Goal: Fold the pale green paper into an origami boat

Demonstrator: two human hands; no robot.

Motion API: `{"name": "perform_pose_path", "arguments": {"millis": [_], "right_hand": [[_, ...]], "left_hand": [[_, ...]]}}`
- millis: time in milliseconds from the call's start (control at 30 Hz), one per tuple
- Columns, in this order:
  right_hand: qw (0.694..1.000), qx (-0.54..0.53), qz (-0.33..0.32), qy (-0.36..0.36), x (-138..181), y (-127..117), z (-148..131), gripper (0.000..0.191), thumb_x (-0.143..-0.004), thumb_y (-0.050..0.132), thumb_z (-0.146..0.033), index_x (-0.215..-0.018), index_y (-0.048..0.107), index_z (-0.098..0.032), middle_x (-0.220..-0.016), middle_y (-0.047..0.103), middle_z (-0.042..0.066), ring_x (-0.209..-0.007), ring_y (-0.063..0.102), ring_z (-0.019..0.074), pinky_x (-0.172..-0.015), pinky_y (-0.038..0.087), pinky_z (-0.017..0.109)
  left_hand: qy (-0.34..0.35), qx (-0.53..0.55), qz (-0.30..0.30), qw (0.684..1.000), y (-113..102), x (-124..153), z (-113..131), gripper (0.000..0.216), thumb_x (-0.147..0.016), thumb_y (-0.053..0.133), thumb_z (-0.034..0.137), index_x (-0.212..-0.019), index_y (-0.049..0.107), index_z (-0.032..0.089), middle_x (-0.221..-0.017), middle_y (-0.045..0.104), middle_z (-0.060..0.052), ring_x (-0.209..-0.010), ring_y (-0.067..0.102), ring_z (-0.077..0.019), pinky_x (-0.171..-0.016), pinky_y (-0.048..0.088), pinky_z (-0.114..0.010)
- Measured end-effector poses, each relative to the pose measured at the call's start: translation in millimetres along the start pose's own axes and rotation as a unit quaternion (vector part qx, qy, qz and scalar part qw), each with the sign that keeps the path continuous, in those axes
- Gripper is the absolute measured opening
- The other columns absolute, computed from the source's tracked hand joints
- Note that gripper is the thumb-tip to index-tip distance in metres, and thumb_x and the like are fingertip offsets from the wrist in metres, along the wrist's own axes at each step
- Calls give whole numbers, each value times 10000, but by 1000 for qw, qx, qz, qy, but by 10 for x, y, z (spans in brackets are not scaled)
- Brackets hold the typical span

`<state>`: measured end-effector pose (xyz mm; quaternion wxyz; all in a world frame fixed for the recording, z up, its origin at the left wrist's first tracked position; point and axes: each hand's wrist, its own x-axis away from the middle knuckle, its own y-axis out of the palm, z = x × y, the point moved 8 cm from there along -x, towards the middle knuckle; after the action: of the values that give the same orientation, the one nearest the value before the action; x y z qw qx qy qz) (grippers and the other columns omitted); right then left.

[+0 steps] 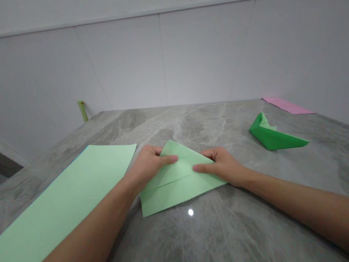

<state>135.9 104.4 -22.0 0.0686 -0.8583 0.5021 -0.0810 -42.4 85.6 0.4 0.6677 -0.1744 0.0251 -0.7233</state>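
Observation:
A light green folded paper is held between both hands just over the table, its pointed top facing away from me. Its lower part shows a horizontal crease edge above a wider flap. My left hand pinches the left slanted side, thumb on the front and fingers behind. On the right slanted side, my right hand grips in the same way, its thumb lying across the front face. The fingers behind the paper are mostly hidden.
Left of my hands lies a stack of light green sheets with a blue edge beneath. A darker green folded paper boat rests at the right. Pink paper lies by the wall on the grey marbled table.

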Motion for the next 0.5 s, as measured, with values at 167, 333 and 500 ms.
{"name": "perform_pose_path", "arguments": {"millis": [167,333,500], "right_hand": [[990,-113,75,-22,-45,-134,43,308,-649,765,-361,-844,652,-151,-698,659,18,-593,589,155,-550,447,264],[976,106,177,-73,25,-273,-123,413,-689,699,-275,-1084,632,-171,-898,686,50,-726,608,191,-677,492,331],[898,351,187,-189,131,-184,-306,414,-725,642,-175,-1137,629,-200,-1084,644,92,-989,576,263,-902,449,455]], "left_hand": [[71,-25,70,995,-147,-71,43,398,-725,690,380,-1056,667,159,-914,731,-92,-757,690,-237,-660,540,-330],[287,-285,189,895,-167,72,346,514,-723,722,227,-1219,589,233,-1211,595,-83,-1136,542,-248,-986,426,-415],[347,-384,8,855,170,60,237,130,-821,647,223,-900,744,258,-1208,594,-43,-1138,544,-225,-1017,402,-388]]}}
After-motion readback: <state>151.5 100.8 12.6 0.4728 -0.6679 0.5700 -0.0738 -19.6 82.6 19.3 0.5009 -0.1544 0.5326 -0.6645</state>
